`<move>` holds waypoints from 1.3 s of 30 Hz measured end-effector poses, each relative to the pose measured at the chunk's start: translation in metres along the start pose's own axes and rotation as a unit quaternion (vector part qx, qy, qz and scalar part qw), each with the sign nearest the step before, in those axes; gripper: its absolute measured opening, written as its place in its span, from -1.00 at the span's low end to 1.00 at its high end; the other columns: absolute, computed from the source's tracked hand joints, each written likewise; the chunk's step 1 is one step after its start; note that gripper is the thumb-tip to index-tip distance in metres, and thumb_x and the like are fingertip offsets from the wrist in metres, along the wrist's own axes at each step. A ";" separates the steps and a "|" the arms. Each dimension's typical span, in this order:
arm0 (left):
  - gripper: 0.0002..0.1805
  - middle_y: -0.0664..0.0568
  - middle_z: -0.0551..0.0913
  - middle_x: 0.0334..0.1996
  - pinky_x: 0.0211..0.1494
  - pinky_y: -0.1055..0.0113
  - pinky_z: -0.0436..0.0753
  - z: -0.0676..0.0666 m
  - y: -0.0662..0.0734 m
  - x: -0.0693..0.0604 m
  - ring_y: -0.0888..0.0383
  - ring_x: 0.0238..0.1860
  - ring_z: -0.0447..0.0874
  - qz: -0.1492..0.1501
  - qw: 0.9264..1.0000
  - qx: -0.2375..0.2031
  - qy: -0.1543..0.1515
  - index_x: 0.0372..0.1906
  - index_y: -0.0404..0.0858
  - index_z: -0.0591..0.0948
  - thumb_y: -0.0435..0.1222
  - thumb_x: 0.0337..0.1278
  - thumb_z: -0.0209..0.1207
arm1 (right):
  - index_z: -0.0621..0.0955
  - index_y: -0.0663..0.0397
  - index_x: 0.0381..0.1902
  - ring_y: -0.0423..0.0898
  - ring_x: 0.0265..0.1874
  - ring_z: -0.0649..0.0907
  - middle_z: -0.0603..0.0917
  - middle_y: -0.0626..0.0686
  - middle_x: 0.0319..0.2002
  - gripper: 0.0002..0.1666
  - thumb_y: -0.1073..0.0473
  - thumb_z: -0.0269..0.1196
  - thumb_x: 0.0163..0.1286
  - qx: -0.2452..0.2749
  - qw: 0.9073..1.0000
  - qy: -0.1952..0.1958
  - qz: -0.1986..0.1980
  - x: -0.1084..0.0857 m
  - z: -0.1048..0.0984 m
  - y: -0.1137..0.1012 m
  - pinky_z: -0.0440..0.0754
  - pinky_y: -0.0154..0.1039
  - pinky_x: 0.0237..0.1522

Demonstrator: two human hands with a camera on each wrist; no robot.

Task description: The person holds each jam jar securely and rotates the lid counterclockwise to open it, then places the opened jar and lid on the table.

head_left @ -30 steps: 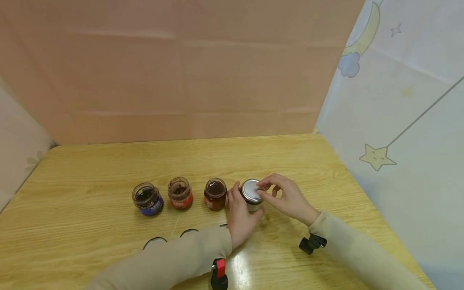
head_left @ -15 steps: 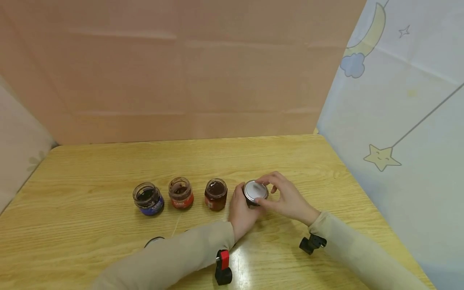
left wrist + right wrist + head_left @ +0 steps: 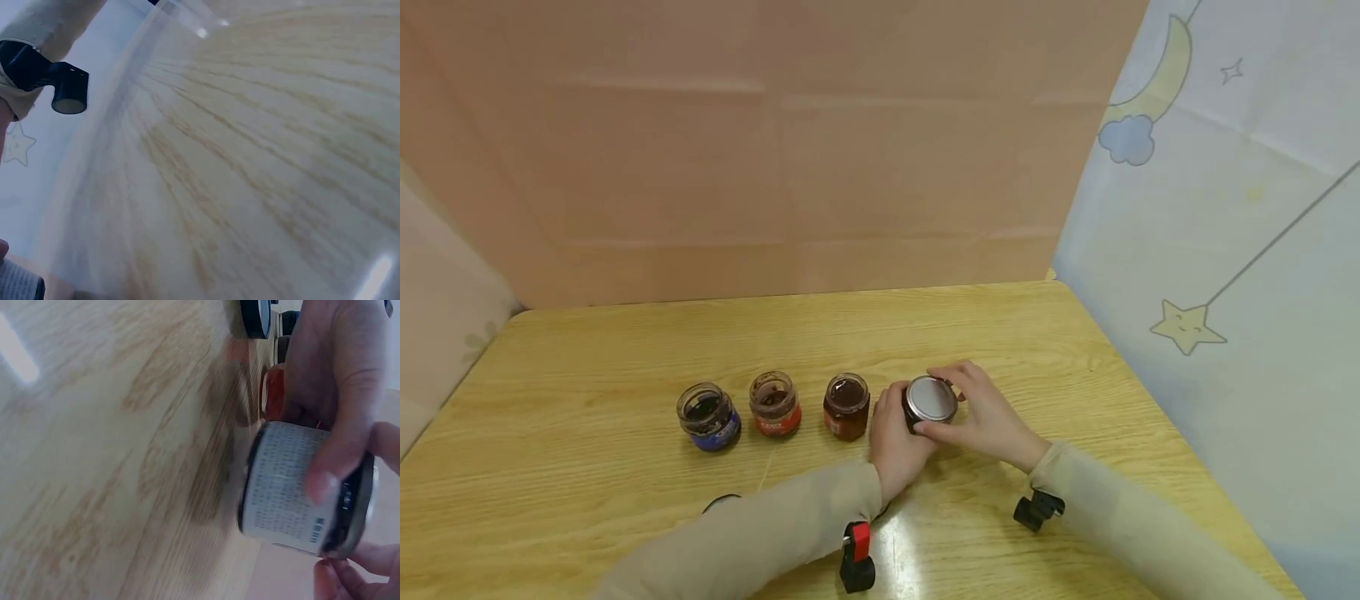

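Note:
A jar (image 3: 287, 487) with a white printed label is between my hands, its silver lid (image 3: 932, 398) on top. My left hand (image 3: 898, 442) grips the jar's body from the left; in the right wrist view its thumb (image 3: 328, 472) lies across the label. My right hand (image 3: 992, 412) holds the lid's rim, thumb at the near edge and fingers at the far edge. Only a corner of the label (image 3: 20, 284) shows in the left wrist view. Whether the jar's base touches the table cannot be told.
Three lidless jars stand left of my hands: one with dark red contents (image 3: 847, 408), one red-labelled (image 3: 776, 407), one blue-labelled (image 3: 709, 418). A loose lid (image 3: 721, 502) shows partly behind my left sleeve. The wooden table (image 3: 625, 350) meets a patterned wall (image 3: 1255, 250) at right.
My left fingers have closed round the jar, which has shifted slightly right. My right hand has gone from pinching the lid's right edge to spanning its rim.

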State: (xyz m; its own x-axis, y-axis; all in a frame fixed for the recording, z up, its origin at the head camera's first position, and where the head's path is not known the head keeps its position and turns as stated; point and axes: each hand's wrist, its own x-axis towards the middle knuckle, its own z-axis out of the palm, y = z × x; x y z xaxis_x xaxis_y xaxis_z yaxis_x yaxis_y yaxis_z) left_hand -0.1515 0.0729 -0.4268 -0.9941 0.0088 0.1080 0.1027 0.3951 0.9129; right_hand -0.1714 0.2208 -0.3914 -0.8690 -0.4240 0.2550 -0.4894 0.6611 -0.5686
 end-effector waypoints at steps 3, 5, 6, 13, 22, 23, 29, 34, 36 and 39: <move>-0.26 -0.12 0.49 0.00 0.13 0.07 0.48 -0.006 0.005 0.000 -0.04 0.03 0.51 0.014 1.000 0.007 -0.010 0.14 -0.29 0.41 -0.27 -0.26 0.47 | 0.55 0.16 0.15 -0.12 -0.14 0.50 0.54 0.02 -0.06 -0.20 -0.08 0.51 -0.02 0.001 1.000 0.025 0.003 0.001 0.000 -0.002 0.57 -0.09 -0.20; -0.23 -0.11 0.47 -0.01 0.10 0.09 0.49 -0.010 0.008 -0.001 -0.02 0.00 0.50 0.024 1.000 0.010 -0.015 0.14 -0.26 0.40 -0.22 -0.28 0.50 | 0.57 0.10 0.12 -0.15 -0.16 0.49 0.54 -0.01 -0.09 -0.24 -0.08 0.52 -0.03 0.002 0.999 0.041 0.001 0.002 -0.001 -0.005 0.55 -0.11 -0.21; -0.22 -0.10 0.46 -0.01 0.08 0.10 0.49 -0.011 0.010 -0.001 -0.01 -0.01 0.49 0.029 0.999 0.010 -0.017 0.14 -0.25 0.39 -0.20 -0.29 0.51 | 0.57 0.07 0.10 -0.16 -0.17 0.48 0.54 -0.03 -0.09 -0.26 -0.07 0.52 -0.03 0.004 0.999 0.048 -0.001 0.002 -0.002 -0.007 0.54 -0.13 -0.22; -0.20 -0.10 0.39 0.01 0.07 0.13 0.51 -0.018 0.015 -0.006 0.01 0.00 0.46 0.069 0.997 -0.012 -0.034 0.13 -0.29 0.31 -0.16 -0.23 0.49 | 0.60 -0.01 -0.04 -0.19 -0.23 0.45 0.53 -0.07 -0.17 -0.39 -0.04 0.52 -0.06 0.011 0.996 0.088 -0.020 0.003 -0.004 -0.019 0.45 -0.27 -0.26; -0.24 -0.12 0.52 0.05 0.14 0.20 0.54 -0.030 0.021 -0.004 0.02 0.07 0.53 0.095 0.985 -0.096 -0.106 0.16 -0.33 0.34 -0.28 -0.19 0.48 | 0.60 -0.07 -0.11 -0.20 -0.31 0.47 0.52 -0.09 -0.21 -0.46 0.08 0.53 -0.11 0.057 0.991 0.113 -0.052 0.004 -0.006 -0.022 0.47 -0.32 -0.29; -0.25 -0.13 0.53 0.05 0.14 0.21 0.55 -0.031 0.021 -0.004 0.01 0.07 0.54 0.100 0.983 -0.105 -0.113 0.15 -0.34 0.35 -0.30 -0.19 0.48 | 0.60 -0.07 -0.11 -0.19 -0.32 0.47 0.52 -0.08 -0.22 -0.46 0.10 0.53 -0.12 0.061 0.990 0.114 -0.060 0.005 -0.007 -0.022 0.47 -0.33 -0.30; -0.29 -0.11 0.55 0.07 0.15 0.26 0.54 -0.039 0.023 -0.003 0.04 0.09 0.56 0.089 0.974 -0.145 -0.152 0.16 -0.32 0.36 -0.37 -0.17 0.44 | 0.61 -0.07 -0.08 -0.21 -0.29 0.48 0.52 -0.09 -0.20 -0.40 0.13 0.55 -0.16 0.082 0.988 0.088 -0.092 0.007 -0.013 -0.021 0.47 -0.34 -0.27; -0.27 -0.08 0.55 0.09 0.16 0.27 0.53 -0.044 0.024 -0.003 0.08 0.09 0.55 0.077 0.971 -0.154 -0.164 0.20 -0.30 0.34 -0.41 -0.16 0.41 | 0.61 -0.07 0.03 -0.23 -0.22 0.48 0.52 -0.12 -0.13 -0.32 0.10 0.56 -0.13 0.085 0.990 0.055 -0.103 0.008 -0.019 -0.022 0.44 -0.34 -0.21; -0.26 -0.08 0.54 0.09 0.15 0.27 0.54 -0.045 0.023 -0.002 0.07 0.09 0.55 0.078 0.972 -0.151 -0.164 0.21 -0.30 0.33 -0.41 -0.16 0.40 | 0.61 -0.09 0.07 -0.23 -0.19 0.48 0.52 -0.12 -0.12 -0.30 0.09 0.56 -0.12 0.086 0.990 0.050 -0.104 0.007 -0.019 -0.023 0.44 -0.34 -0.19; -0.26 -0.11 0.54 0.08 0.14 0.26 0.55 -0.045 0.022 -0.002 0.04 0.08 0.56 0.085 0.973 -0.143 -0.161 0.20 -0.33 0.33 -0.39 -0.17 0.40 | 0.59 -0.13 0.10 -0.23 -0.16 0.49 0.51 -0.13 -0.09 -0.28 0.09 0.56 -0.10 0.088 0.990 0.046 -0.100 0.007 -0.018 -0.023 0.45 -0.33 -0.17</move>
State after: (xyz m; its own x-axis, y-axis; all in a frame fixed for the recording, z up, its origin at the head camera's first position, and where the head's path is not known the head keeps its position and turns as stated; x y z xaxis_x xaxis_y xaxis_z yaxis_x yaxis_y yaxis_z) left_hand -0.1457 0.0401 -0.3892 -0.9165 0.3575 0.1794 0.2257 0.0921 0.9698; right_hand -0.1675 0.2139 -0.3622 -0.7624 -0.4727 0.4420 -0.6398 0.4478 -0.6246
